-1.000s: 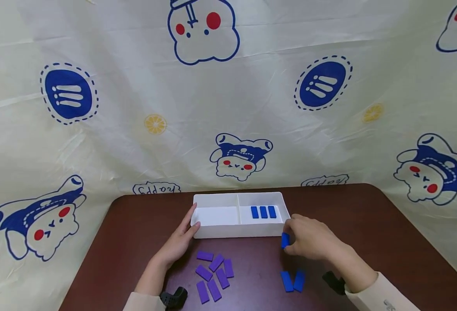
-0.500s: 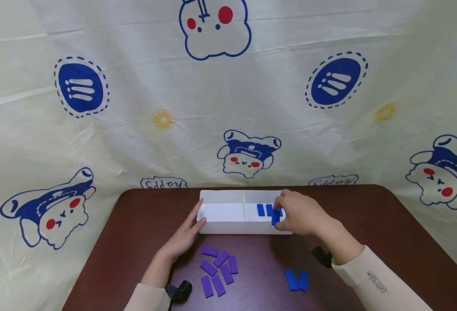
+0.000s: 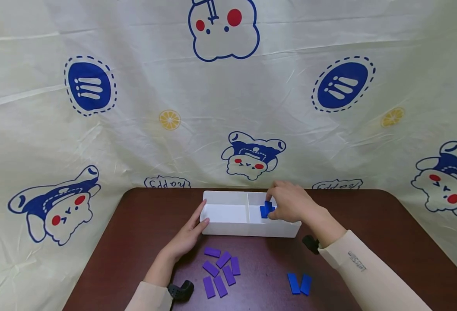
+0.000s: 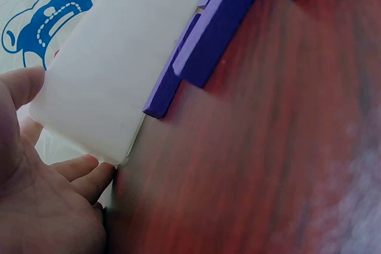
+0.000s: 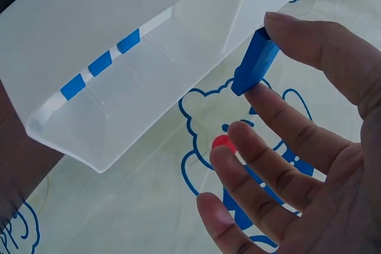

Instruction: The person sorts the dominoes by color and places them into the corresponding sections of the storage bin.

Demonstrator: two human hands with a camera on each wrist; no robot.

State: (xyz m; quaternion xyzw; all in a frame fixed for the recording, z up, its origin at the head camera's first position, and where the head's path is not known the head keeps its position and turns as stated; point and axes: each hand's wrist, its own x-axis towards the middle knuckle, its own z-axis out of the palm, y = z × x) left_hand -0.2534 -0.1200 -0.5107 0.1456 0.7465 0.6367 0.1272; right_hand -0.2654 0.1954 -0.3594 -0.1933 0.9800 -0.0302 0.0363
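Note:
A white two-compartment box (image 3: 248, 230) lies lengthwise near the table's far edge. My left hand (image 3: 185, 238) rests against its left end, fingers mostly straight, thumb by the front corner; the left wrist view shows fingertips touching the box's end wall. Over the right compartment, my right hand (image 3: 293, 202) pinches a blue rectangular block (image 5: 256, 63) between thumb and index finger, the other fingers spread loosely. Three blue blocks (image 5: 100, 62) stand in a spaced row inside that compartment, partly hidden by the hand in the head view. The left compartment (image 3: 226, 213) holds nothing.
Several purple blocks (image 3: 211, 268) lie scattered on the brown table (image 3: 259, 261) in front of the box. Two blue blocks (image 3: 293, 284) lie side by side to the right. A printed cloth (image 3: 197, 151) hangs behind the table.
The right hand has carried the blue block from in front of the box, over its front wall, then leftward above the right compartment. The left hand stays at the box's left end.

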